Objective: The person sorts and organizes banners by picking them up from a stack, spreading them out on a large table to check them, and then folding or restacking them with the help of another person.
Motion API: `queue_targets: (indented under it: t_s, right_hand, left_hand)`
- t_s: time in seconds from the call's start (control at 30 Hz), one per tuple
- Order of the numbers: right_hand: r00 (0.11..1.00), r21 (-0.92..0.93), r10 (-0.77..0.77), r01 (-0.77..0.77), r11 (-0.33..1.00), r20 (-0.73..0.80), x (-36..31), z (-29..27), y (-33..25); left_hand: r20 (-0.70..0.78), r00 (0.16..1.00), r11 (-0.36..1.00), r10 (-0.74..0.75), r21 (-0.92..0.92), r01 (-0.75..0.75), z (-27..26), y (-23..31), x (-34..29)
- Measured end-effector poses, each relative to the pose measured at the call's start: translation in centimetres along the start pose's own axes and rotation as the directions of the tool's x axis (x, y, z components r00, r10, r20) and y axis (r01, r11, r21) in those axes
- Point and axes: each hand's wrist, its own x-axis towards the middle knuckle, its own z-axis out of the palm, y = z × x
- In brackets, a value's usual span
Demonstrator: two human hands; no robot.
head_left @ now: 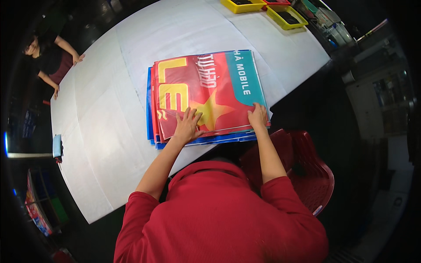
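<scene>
A stack of folded printed banners lies on the white table in front of me, near its edge. The top one is glossy red with large yellow letters, a yellow star and a teal panel on its right. Blue and red layers stick out beneath it along the left and near sides. My left hand lies on the red banner just left of the star, its fingers spread. Near the right border of the stack, my right hand rests on the banner below the teal panel, fingers slightly apart.
Yellow baskets with dark things inside stand at the table's far right. A small light-blue object sits at its left edge. Stacked dark-red plastic chairs are close on my right. Across the left side, another person leans on the table.
</scene>
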Motion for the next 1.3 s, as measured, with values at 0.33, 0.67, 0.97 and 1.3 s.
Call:
queue_targets:
  t_s: [0.33,0.67,0.97,1.3]
  right_hand:
    - [0.957,0.015,0.264,-0.264,0.964,-0.118,0.7,-1.0,5.0]
    - [0.84,0.715,-0.461,0.133,0.686,0.286,-2.0,-4.1,-5.7]
    - [0.987,0.348,-0.037,0.091,0.933,-0.159,3.3,-6.0,1.2]
    - [0.837,0.241,-0.054,0.219,0.946,-0.545,6.5,-5.9,-7.4]
  left_hand:
    - [0.104,0.983,0.988,0.153,-0.045,-0.149,1.8,-0.3,0.2]
    - [0.28,0.942,0.712,-0.185,-0.623,0.325,-0.2,7.1,13.9]
    - [0.159,0.957,0.539,-0.242,-0.798,0.269,-12.7,2.3,17.3]
    - [0.062,0.948,0.244,-0.312,-0.959,0.143,-28.3,0.2,11.8]
